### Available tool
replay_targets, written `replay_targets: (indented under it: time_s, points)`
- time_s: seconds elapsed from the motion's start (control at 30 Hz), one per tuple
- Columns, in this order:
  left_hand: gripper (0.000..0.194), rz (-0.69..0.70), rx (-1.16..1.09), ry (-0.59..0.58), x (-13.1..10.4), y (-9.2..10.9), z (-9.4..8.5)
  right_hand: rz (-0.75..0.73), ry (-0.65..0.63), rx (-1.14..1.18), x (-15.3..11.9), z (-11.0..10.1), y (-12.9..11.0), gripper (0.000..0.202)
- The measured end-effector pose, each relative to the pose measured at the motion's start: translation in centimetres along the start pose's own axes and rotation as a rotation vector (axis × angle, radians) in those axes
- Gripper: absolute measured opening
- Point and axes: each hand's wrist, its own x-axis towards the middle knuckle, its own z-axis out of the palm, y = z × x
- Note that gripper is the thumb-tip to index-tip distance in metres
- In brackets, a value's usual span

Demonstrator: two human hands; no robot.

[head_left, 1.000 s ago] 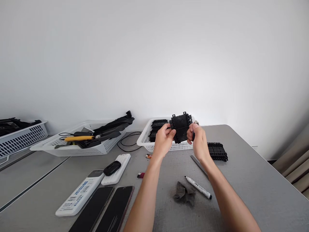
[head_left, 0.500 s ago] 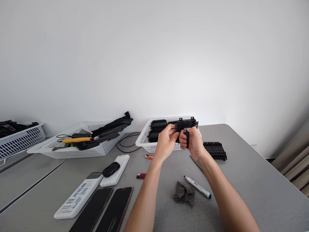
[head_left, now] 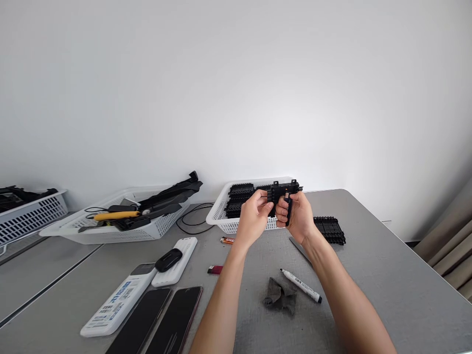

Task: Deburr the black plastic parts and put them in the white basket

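My left hand (head_left: 255, 214) is closed on the left end of a black plastic part (head_left: 283, 189) with small tabs along its top, held up in front of a white basket. Wrapped in my right hand (head_left: 298, 216) is a black lighter (head_left: 288, 211), upright, its metal top just under the part. A small orange spot, looking like a flame, shows above the lighter against the part. More black ribbed plastic parts (head_left: 241, 189) lie stacked in the white basket (head_left: 230, 226), and another black part (head_left: 329, 230) rests on the table behind my right wrist.
Between my forearms lie a white marker (head_left: 301, 285), a grey crumpled cloth (head_left: 279, 296) and a thin blade-like strip (head_left: 299, 247). Left are two lighters (head_left: 215, 269), two phones (head_left: 175, 322), white power banks (head_left: 118, 301), a black mouse (head_left: 168, 259) and a basket of tools (head_left: 147, 233).
The orange spot has appeared above the lighter. My right thumb and the lighter have shifted slightly right; my left hand keeps the part in nearly the same place.
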Motion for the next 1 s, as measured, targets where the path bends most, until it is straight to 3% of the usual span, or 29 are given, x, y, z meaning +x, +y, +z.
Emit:
replay_targets:
  time_s: [0.5,0.67,0.87,1.0]
  points:
    - [0.013,0.013,-0.01,0.008,0.0,0.3,0.1,-0.011,-0.038,-0.115,-0.1,0.1,0.2,0.03]
    - [0.018,-0.055,-0.032,0.122,0.2,-0.4,-0.4,-0.122,-0.032,-0.164,-0.5,0.3,-0.1,0.039]
    - [0.036,-0.078,-0.358,0.235,0.6,-1.2,-1.3,-0.405,0.273,-0.342,-0.4,-1.1,-0.9,0.038]
    - [0.04,-0.009,-0.55,0.178,0.6,-0.8,-1.1,-0.248,0.223,-0.209,-0.3,-1.7,-1.6,0.044]
